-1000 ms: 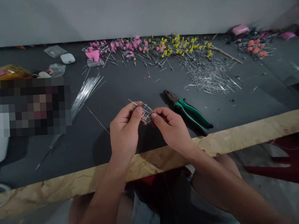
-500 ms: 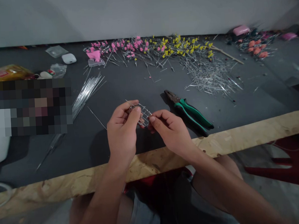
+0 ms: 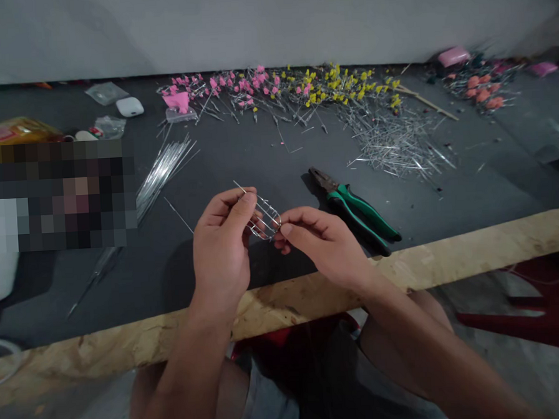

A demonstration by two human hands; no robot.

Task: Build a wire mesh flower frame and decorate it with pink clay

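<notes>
Between my hands is a small oval wire frame (image 3: 267,215) with thin crossing wires, held above the dark tabletop. My left hand (image 3: 225,237) grips its left end between thumb and fingers, and a straight wire end sticks out past the fingertips. At the frame's right end, my right hand (image 3: 316,240) pinches the rim with thumb and forefinger. The fingers hide both ends of the frame. Just right of my right hand lie green-handled pliers (image 3: 354,208), jaws toward the back left.
A bundle of straight wires (image 3: 158,175) lies to the left, a loose wire pile (image 3: 392,138) back right. Wire stems with pink tips (image 3: 242,86) and yellow tips (image 3: 338,84) line the wall. A wooden edge (image 3: 284,306) borders the table front. A white case (image 3: 130,106) lies back left.
The wire frame has been tilted, so its mesh now appears narrower and more slanted. My left hand has shifted slightly left; my right hand still pinches the right end.
</notes>
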